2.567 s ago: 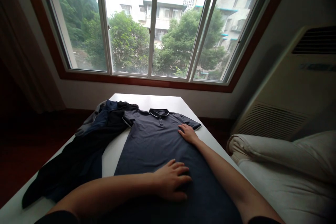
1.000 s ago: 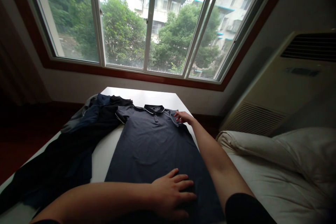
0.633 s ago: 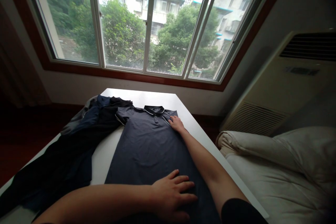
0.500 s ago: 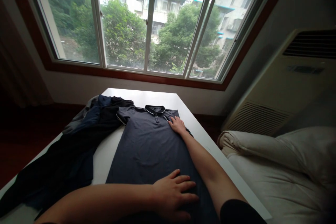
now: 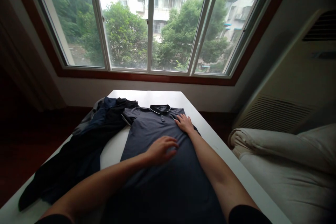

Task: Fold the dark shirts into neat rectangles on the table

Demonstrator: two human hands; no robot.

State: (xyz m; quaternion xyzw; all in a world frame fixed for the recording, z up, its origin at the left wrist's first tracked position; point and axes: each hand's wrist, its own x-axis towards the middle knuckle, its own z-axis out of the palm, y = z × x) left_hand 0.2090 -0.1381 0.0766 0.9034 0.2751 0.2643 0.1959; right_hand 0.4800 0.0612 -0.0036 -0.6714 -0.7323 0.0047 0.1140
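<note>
One bare left hand (image 5: pixel 161 150), fingers loosely bent around nothing visible, is over a smooth slate-grey polo shirt (image 5: pixel 170 173) on a glossy white table (image 5: pixel 112 152); contact is hard to judge. Farther right, the right hand (image 5: pixel 185 124) rests, fingers spread, on the white-trimmed, inward-turned sleeve (image 5: pixel 175 116): lifting could let soft fabric spring back, dragging could crease it. Beyond lies the curved black collar (image 5: pixel 154 109).

1. A single head-worn camera looks forward and down along the desk (image 5: pixel 147 97).
2. The shirt (image 5: pixel 170 178) spreads from close beneath it; the window (image 5: pixel 150 35) faces it, farther off.
</note>
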